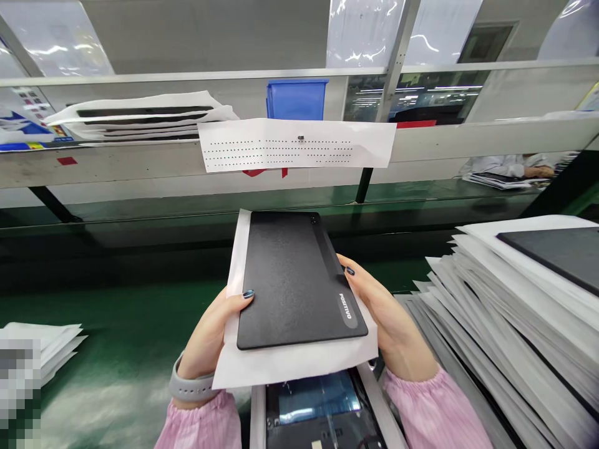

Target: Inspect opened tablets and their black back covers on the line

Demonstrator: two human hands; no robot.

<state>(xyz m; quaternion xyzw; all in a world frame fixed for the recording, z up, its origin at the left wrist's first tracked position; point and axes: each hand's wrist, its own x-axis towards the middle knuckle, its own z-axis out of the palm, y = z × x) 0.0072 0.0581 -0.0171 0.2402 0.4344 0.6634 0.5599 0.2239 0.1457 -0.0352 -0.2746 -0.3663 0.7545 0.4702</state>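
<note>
A black tablet back cover (290, 280) marked POSITIVO lies on a white sheet (281, 371), and both hands hold the two together. On the left edge my left hand (215, 327) is closed, its thumb on top and its fingers hidden beneath the sheet. Gripping the opposite edge, my right hand (384, 315) has its thumb against the cover's side. Below the sheet sits a light frame (258, 418) holding an opened device (322, 415) with a shiny bluish part and dark inner parts. The held sheet hides its upper end.
At the right rises a tall stack of white sheets (524, 324) with a dark panel (561, 249) on top. More sheets (56, 349) lie at left on the green bench (140, 324). A shelf (140, 165) crosses ahead, carrying a blue bin (297, 100). A co-worker's hand (538, 171) shows beyond.
</note>
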